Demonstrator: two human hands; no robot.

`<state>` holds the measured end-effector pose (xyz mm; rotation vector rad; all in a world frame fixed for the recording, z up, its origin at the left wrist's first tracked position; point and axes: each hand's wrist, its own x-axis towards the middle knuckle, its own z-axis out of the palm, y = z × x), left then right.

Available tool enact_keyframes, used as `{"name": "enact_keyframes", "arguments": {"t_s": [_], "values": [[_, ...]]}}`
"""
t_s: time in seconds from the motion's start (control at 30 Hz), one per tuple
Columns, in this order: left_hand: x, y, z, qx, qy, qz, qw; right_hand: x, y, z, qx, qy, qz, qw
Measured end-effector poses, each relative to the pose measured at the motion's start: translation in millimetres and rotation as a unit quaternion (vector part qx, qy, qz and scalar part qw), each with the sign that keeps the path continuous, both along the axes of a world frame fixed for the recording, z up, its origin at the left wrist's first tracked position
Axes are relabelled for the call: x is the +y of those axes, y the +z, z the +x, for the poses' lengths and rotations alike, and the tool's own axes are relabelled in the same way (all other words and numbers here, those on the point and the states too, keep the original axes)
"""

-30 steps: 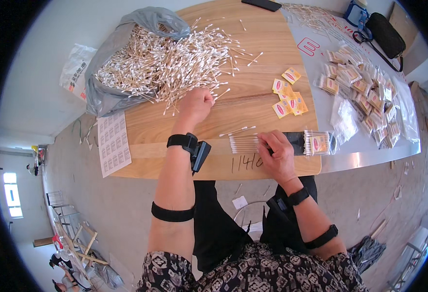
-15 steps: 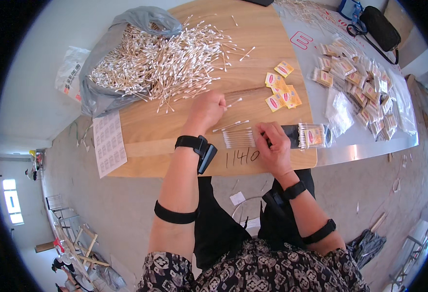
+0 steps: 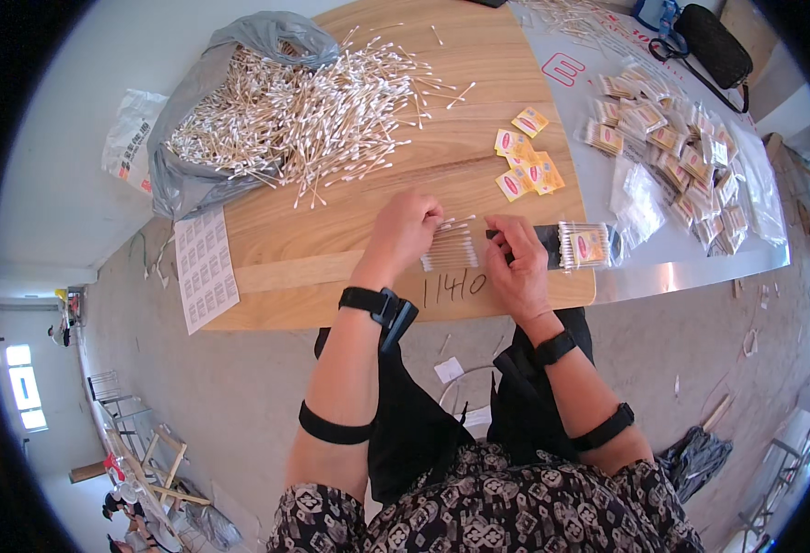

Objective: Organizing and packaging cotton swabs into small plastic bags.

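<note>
My left hand [image 3: 407, 232] is closed in a pinch at the left end of a row of cotton swabs [image 3: 449, 251] lying side by side on the wooden table. A cotton swab [image 3: 461, 221] sticks out from its fingertips at the far side of the row. Curled around a flat black strip [image 3: 545, 238], my right hand [image 3: 521, 267] sits just right of the row; its fingers partly hide the strip. On the strip's right part lies a bundle of swabs [image 3: 567, 247] with a yellow card [image 3: 590, 246] on it.
A grey plastic bag [image 3: 170, 175] spills a large heap of cotton swabs [image 3: 331, 111] at the far left. Small yellow cards [image 3: 543, 173] lie beyond my right hand. Packed swab bundles [image 3: 670, 138] and clear bags [image 3: 633, 201] cover the right side. A printed sheet [image 3: 206, 267] overhangs the left edge.
My left hand has moved right and slightly nearer, to the swab row. The loose swabs beside it are now at the row's far side. My right hand has shifted slightly, still on the black strip.
</note>
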<state>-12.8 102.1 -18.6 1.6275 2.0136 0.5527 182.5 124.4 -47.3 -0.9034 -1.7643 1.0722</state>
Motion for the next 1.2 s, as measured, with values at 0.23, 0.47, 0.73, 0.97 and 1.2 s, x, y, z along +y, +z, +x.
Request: {"name": "enact_keyframes", "arguments": {"t_s": [0.23, 0.47, 0.73, 0.97, 1.2], "values": [[-45, -31, 15, -0.058, 0.158, 0.246, 0.954, 11, -5, -9, 0.102, -0.008, -0.063, 0.993], [-36, -35, 43, -0.319, 0.264, 0.282, 0.865, 12, -13, -46, 0.158, 0.004, -0.157, 0.975], [-29, -38, 49, -0.405, 0.219, 0.294, 0.838, 12, -16, -41, 0.231, 0.031, -0.24, 0.942], [-28, -35, 44, -0.402, 0.199, 0.274, 0.851, 23, -5, -43, 0.074, 0.077, -0.137, 0.985], [-33, -37, 57, -0.444, 0.237, 0.33, 0.798, -7, -13, -35, 0.19, 0.027, -0.221, 0.956]]}}
